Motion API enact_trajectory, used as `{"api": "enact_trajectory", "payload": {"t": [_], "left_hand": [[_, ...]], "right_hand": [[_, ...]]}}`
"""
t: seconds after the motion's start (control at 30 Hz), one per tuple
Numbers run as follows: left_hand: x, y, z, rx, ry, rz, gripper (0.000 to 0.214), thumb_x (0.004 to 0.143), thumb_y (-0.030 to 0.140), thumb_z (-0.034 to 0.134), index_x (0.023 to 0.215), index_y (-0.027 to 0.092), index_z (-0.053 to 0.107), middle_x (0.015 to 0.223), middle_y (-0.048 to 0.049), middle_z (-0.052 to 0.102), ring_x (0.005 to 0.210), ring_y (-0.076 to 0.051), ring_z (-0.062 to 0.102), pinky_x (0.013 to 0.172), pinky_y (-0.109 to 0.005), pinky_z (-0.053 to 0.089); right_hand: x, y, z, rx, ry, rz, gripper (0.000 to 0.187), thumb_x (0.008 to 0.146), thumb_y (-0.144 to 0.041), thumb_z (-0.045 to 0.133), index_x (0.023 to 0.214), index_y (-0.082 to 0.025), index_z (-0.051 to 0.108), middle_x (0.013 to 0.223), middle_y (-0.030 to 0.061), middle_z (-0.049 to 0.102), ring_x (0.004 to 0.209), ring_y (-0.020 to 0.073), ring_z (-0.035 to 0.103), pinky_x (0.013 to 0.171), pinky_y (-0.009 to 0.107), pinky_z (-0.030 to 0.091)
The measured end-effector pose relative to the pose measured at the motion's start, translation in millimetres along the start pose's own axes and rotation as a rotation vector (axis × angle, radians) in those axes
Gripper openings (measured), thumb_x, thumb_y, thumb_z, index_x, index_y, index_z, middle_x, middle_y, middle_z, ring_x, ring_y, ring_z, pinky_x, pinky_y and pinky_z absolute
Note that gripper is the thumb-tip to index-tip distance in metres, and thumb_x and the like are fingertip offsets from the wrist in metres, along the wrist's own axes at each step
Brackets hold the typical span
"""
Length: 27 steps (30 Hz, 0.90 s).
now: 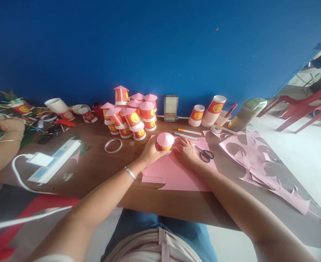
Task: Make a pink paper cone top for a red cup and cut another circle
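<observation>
A red paper cup with a pink paper cone lid (165, 140) stands upside down on a pink paper sheet (177, 174) in the middle of the brown table (100, 167). My left hand (151, 151) curls round the cup's left side. My right hand (185, 150) rests flat on the pink sheet just right of the cup, fingers stretched toward it. Black-handled scissors (205, 154) lie beside my right hand.
A pile of finished pink-lidded cups (130, 112) stands behind. A tape ring (113, 145), two pens (189, 134), plain cups (211, 109) and cut pink scraps (258, 160) lie around. A white power strip (55, 160) is at left, near another person's hands (4, 125).
</observation>
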<state>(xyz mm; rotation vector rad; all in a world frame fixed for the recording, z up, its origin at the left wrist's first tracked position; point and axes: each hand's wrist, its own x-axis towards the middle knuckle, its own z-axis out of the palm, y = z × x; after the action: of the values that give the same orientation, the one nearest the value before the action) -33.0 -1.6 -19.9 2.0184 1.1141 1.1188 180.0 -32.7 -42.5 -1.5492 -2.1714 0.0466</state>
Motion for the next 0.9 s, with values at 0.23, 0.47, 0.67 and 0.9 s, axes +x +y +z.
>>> {"api": "enact_trajectory", "payload": {"t": [0.23,0.47,0.67,0.9], "left_hand": [[-1.5,-10.6,-6.9,0.058,0.023,0.079,0.058,0.071,0.03,0.094,0.121,0.018,0.067,0.117,-0.0117,0.071,0.11,-0.029,0.069,0.095,-0.045,0.058],[-4.3,-11.6,-5.9,0.041,0.031,0.119,0.052,0.073,0.03,0.093,0.116,0.019,0.066,0.115,-0.0105,0.072,0.109,-0.028,0.069,0.093,-0.043,0.059],[-4.5,-16.7,-9.5,0.032,0.026,0.076,0.054,0.074,0.034,0.091,0.118,0.018,0.066,0.117,-0.0124,0.072,0.11,-0.03,0.069,0.094,-0.045,0.059],[-5.8,-17.6,-15.9,0.065,0.014,0.087,0.055,0.075,0.031,0.09,0.122,0.019,0.065,0.118,-0.0121,0.071,0.111,-0.029,0.07,0.096,-0.045,0.059]], "right_hand": [[-1.2,-0.2,1.0,-0.018,-0.001,-0.013,0.029,0.096,-0.018,0.06,0.12,-0.021,0.076,0.132,0.0125,0.073,0.132,0.031,0.057,0.115,0.048,0.044],[-0.4,2.8,3.2,-0.04,-0.017,-0.024,0.029,0.097,-0.019,0.058,0.121,-0.022,0.075,0.131,0.0122,0.073,0.132,0.0302,0.057,0.115,0.047,0.045],[-0.2,2.5,2.0,-0.052,-0.02,-0.035,0.031,0.098,-0.019,0.057,0.123,-0.022,0.074,0.131,0.012,0.073,0.133,0.0298,0.057,0.117,0.046,0.043],[-0.3,-1.2,-3.7,-0.03,-0.038,-0.032,0.03,0.097,-0.019,0.057,0.122,-0.02,0.074,0.131,0.0115,0.074,0.134,0.03,0.058,0.117,0.045,0.042]]}}
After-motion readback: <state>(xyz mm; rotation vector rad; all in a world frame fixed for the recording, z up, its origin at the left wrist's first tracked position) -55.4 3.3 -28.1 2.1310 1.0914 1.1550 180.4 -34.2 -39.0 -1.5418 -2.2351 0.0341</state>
